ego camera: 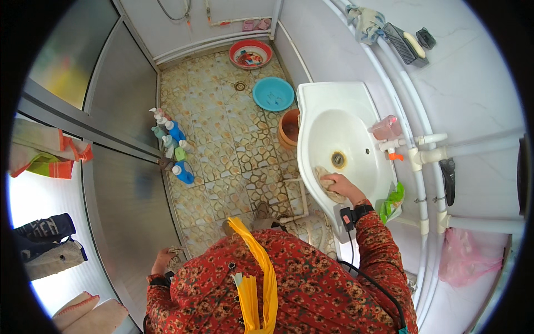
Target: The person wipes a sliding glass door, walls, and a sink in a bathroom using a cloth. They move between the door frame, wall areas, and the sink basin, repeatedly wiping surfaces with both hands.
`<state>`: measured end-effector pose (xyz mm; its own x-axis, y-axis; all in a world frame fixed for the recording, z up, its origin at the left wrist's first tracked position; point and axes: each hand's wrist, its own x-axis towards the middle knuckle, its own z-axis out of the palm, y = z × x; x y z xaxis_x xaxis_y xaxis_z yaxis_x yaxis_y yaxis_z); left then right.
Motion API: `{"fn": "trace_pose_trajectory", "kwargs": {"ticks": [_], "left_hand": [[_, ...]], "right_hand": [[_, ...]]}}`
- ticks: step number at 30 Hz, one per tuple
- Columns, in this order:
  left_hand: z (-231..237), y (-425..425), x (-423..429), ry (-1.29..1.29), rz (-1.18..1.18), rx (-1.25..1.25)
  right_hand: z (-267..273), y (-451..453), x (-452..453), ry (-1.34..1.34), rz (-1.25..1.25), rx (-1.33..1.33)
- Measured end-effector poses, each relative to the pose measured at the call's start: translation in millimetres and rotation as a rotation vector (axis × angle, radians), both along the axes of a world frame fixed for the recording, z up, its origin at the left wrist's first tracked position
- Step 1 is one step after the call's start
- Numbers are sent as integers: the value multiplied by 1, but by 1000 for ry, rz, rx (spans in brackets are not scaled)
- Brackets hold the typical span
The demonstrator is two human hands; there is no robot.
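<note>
My right hand (343, 186) presses a beige cloth (323, 179) against the inner left wall of the white ceramic washbasin (311, 96). The fingers are bent over the cloth, close to the stained metal drain (338, 159). Down at my left side, my left hand (160, 262) grips a crumpled, patterned greyish cloth (176, 256), partly hidden by my red floral garment. A green plastic packet (392, 202) rests on the basin's near right corner. On the wall side of the rim, a pink translucent cup (386, 127) stands beside a white tap (394, 144) with an orange handle.
A terracotta-coloured bucket (288, 129), a blue basin (273, 94) and a red-rimmed basin (250, 54) stand on the tiled floor (217, 154). Several bottles (182, 172) line the frosted partition (129, 200) at left. White pipes (417, 158) run along the right wall.
</note>
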<state>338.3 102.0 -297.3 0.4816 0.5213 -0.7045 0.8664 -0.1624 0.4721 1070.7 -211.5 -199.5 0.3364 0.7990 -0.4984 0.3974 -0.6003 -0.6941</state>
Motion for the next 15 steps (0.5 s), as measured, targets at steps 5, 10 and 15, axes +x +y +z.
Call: {"fn": "trace_pose_trajectory", "kwargs": {"ticks": [5,10,15], "left_hand": [[-16,-21,-19,-271,329,-102],[14,-20,6,-18,415,-110],[37,-11,18,30,-42,216]], "right_hand": [[-2,-1,14,-146,109,-176],[-39,55,22,-452,-43,71],[-41,78,67,-670,-129,3]]}}
